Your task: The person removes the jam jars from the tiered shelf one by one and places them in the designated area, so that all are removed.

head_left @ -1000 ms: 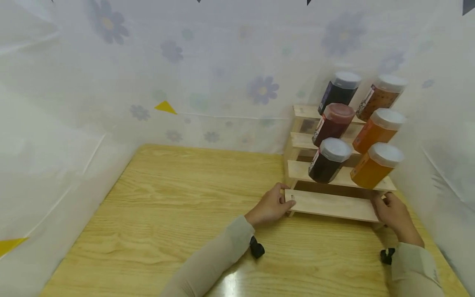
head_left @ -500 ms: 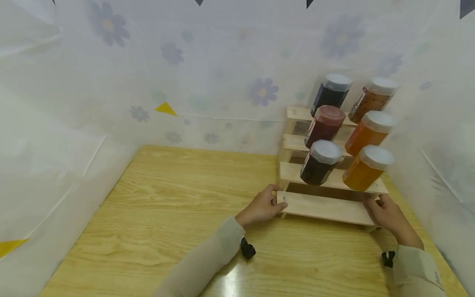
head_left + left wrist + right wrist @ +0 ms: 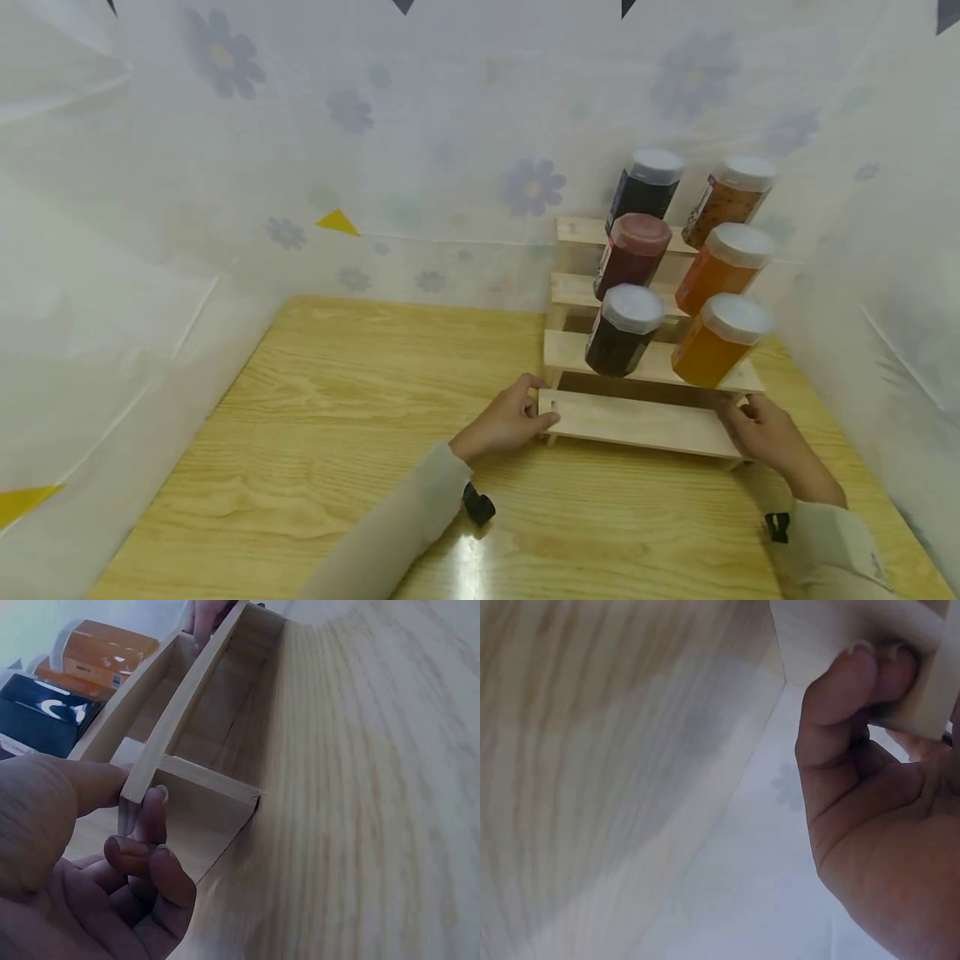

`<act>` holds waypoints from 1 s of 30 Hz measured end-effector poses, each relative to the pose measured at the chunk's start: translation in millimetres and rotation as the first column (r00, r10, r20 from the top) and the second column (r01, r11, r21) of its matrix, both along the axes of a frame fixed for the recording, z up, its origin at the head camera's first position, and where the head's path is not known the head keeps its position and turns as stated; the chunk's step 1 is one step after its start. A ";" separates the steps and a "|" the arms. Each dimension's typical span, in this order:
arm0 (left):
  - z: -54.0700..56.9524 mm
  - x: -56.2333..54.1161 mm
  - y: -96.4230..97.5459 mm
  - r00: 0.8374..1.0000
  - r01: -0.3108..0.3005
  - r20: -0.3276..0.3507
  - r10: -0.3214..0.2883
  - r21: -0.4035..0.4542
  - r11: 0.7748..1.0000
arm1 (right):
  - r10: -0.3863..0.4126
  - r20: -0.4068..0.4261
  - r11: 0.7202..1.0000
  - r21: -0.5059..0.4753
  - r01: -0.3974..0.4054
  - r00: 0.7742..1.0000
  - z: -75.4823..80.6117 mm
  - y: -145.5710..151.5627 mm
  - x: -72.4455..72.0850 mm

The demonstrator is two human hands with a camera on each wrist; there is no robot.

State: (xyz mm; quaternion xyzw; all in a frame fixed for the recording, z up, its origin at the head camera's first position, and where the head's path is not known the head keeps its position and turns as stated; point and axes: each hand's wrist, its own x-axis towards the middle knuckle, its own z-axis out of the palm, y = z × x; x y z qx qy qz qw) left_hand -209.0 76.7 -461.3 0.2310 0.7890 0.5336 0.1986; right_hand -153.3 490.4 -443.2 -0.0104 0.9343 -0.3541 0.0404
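Observation:
A stepped wooden rack (image 3: pixel 637 423) with several tiers stands on the right of the table. My left hand (image 3: pixel 504 421) pinches the left end of its lowest shelf, thumb on top; the left wrist view shows the fingers (image 3: pixel 169 881) curled under the board (image 3: pixel 150 761). At the other end my right hand (image 3: pixel 768 433) grips the same shelf, its fingertips (image 3: pixel 855 675) bent beneath the wood. Capped jars fill the upper tiers in pairs: dark (image 3: pixel 624 329) and orange (image 3: pixel 720 340) in front, red (image 3: pixel 633 257) and orange (image 3: pixel 723 267) behind, black (image 3: pixel 645 192) and speckled brown (image 3: pixel 729 200) on top.
The wood-grain table (image 3: pixel 360 400) extends left of the rack. A flower-patterned white sheet (image 3: pixel 450 150) hangs behind and along both sides. Close to the rack's right is the sheet's side wall (image 3: pixel 862 275).
Both hands have slid the rack to the left along the table, with the jars riding on it. The grips on the lowest shelf look the same.

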 end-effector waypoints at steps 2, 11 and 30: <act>0.8 -0.1 0.0 1.000 0.005 0.000 -0.005 -0.004 1.000 | 0.008 -0.005 1.000 0.013 -0.008 1.000 1.3 0.9 0.4; 7.4 -0.6 -0.6 1.000 0.018 0.002 -0.017 -0.047 0.999 | 0.038 -0.018 0.998 0.055 -0.037 0.999 1.6 5.4 0.3; 10.6 -5.6 0.9 0.997 0.056 0.058 -0.054 -0.034 0.998 | 0.101 -0.071 0.995 0.018 -0.100 0.992 1.3 12.7 -1.2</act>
